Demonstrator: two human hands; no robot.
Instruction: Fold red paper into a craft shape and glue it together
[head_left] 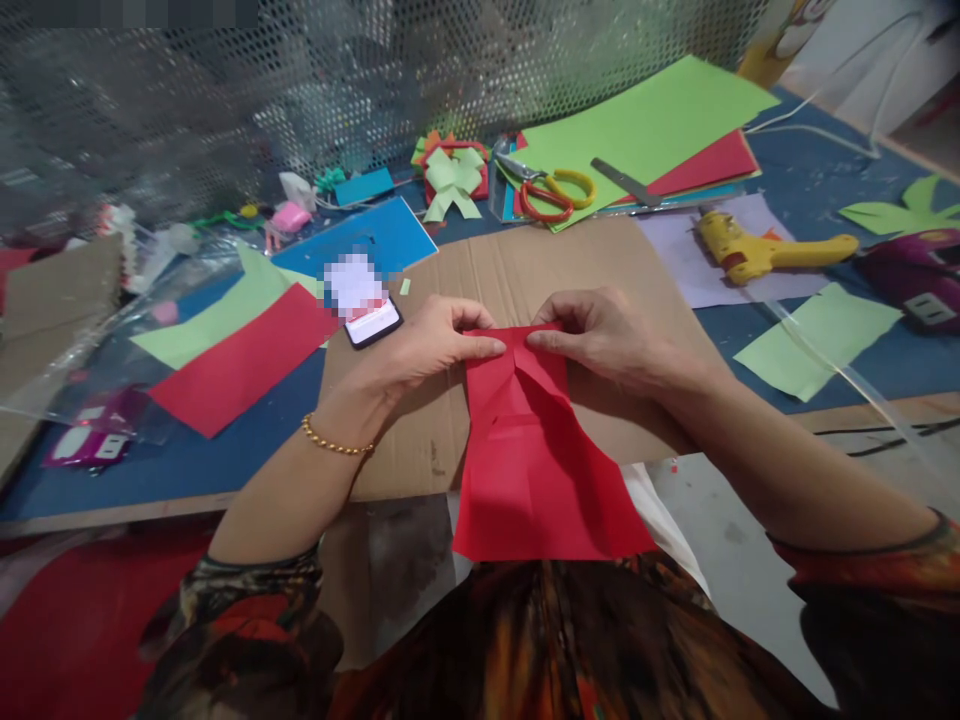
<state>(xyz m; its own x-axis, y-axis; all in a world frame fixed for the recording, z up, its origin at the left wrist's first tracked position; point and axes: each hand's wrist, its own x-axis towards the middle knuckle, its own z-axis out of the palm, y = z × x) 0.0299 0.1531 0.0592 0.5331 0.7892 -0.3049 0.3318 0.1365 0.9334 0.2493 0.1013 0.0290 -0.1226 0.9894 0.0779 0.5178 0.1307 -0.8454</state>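
A folded sheet of red paper point(517, 480) hangs from both hands over the front edge of the cardboard sheet point(442, 440). Its narrow upper end is creased, and the lower end flares wide toward my lap. My left hand point(442, 345) pinches the upper left corner between thumb and fingers. At the upper right corner, my right hand point(592, 335) pinches in the same way. The two thumbs lie on top, pointing at each other, either side of a small slit or fold in the middle. The fingertips beneath the paper are hidden.
A phone point(375, 325) lies left of my hands, near a red paper strip point(244, 360). Scissors point(555, 195) and a metal blade point(622, 180) rest on green sheets point(645, 120). To the right are a yellow glue gun point(772, 250) and a pale green piece point(817, 340).
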